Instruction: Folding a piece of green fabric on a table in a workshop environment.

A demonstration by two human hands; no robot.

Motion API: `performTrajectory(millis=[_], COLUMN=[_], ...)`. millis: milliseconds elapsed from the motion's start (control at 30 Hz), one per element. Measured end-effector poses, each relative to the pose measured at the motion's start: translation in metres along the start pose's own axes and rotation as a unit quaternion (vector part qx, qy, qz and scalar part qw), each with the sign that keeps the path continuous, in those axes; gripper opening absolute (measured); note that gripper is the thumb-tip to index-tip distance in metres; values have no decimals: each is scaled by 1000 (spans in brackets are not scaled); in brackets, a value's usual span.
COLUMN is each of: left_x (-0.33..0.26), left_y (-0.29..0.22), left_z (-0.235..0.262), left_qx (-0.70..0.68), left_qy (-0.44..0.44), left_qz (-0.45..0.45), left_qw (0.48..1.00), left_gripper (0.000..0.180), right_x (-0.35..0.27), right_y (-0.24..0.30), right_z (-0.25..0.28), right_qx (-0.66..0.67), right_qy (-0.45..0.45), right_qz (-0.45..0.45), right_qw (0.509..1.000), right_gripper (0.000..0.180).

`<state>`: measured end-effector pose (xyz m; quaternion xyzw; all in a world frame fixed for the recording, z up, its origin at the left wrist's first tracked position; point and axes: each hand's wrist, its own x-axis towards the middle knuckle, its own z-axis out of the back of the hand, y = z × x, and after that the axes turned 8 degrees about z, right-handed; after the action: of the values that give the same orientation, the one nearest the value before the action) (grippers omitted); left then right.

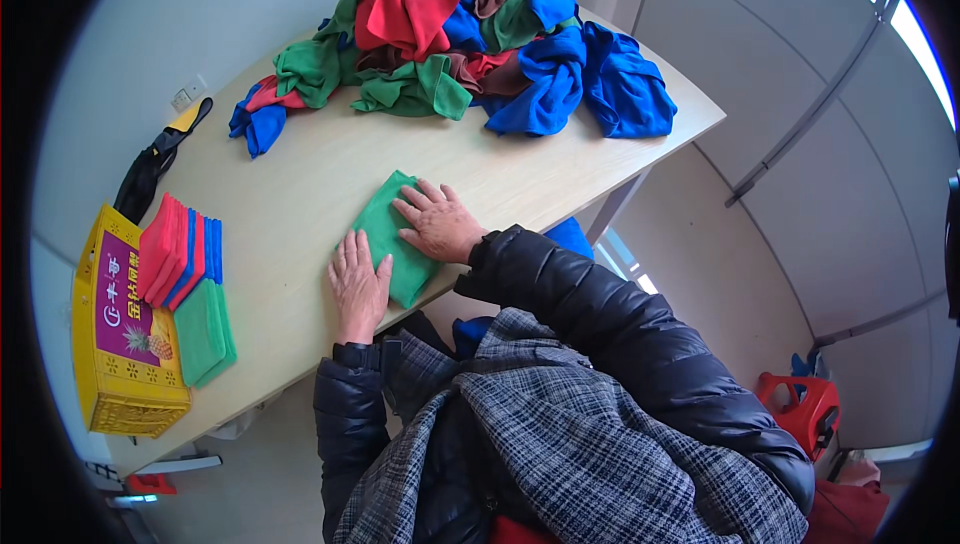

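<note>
One folded green microfibre cloth (393, 236) — laid near the front edge of the pale wooden table (310, 169), pressed flat by left hand (358, 286) and right hand (438, 222), fingers extended, slightly spread. Bare tabletop is left between it and the soft crumpled heap of red, green, blue cloths (470, 29).

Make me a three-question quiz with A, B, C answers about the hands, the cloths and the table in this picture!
1. Where is the big heap of loose cloths?
A. at the far end of the table
B. on the floor
C. in the yellow crate

2. What colour is the cloth under the hands?
A. red
B. green
C. blue

3. How is the right hand?
A. clenched in a fist
B. lifted high
C. lying flat

Answers: 1 A, the heap sits far from the person. 2 B, the folded cloth is green. 3 C, both it and the left hand press flat, fingers spread, on the cloth.
</note>
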<state>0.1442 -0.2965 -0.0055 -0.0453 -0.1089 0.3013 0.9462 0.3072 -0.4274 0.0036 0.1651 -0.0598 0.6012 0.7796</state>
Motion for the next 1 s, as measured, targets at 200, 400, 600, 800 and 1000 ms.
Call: performTrajectory(millis=[200,400,600,800,1000], left_x=[-13,-24,-42,-46,-41], left_y=[-9,-16,-33,-43,-40], left_z=[3,13,27,3,6], left_qx=[-1,23,13,-8,31], left_qy=[-21,-4,-57,-2,28], left_qz=[10,29,-73,-51,-43], left_qw=[1000,999,996,999,998], left_gripper=[70,70,74,76,77], right_x=[-5,-5,0,1,0], right_y=[-8,-10,4,-1,-7], right_z=[0,-1,-7,-5,-10], right_qx=[15,-2,-14,18,20], right_qy=[-7,-26,-34,-21,-25], right_qz=[16,55,71,65,71], right_qw=[1000,998,997,997,997], right_gripper=[58,57,58,59,59])
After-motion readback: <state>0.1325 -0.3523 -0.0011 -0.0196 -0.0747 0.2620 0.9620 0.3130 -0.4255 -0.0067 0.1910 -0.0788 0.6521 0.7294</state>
